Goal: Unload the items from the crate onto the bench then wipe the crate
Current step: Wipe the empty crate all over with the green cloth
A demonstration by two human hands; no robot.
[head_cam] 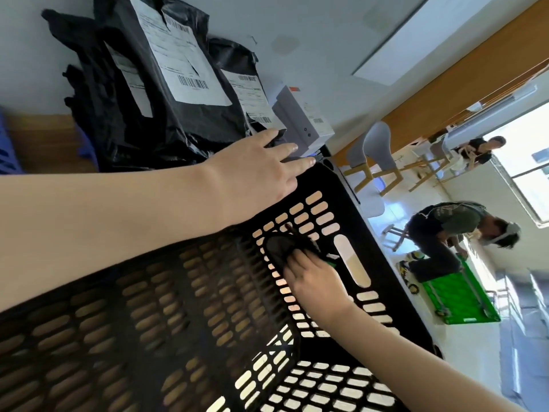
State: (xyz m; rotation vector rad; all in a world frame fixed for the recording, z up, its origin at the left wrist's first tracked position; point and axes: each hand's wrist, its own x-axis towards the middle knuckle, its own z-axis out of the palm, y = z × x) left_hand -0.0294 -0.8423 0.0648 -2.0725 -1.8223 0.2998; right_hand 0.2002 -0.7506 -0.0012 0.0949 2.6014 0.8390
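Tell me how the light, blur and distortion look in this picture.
Head view: strongly tilted with wide-angle stretch; window overexposed; light shines through the crate slots; right hand with the cloth slightly blurred; parcels dim.

An office-like parcel sorting room: labelled black mailer bags (166, 84) on a worktop (38, 138), chairs (374, 150), a green trolley (463, 298).

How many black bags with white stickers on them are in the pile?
3 that I can see: the big middle bag, one at its left, and one at its right next to the grey box. More may be hidden underneath.
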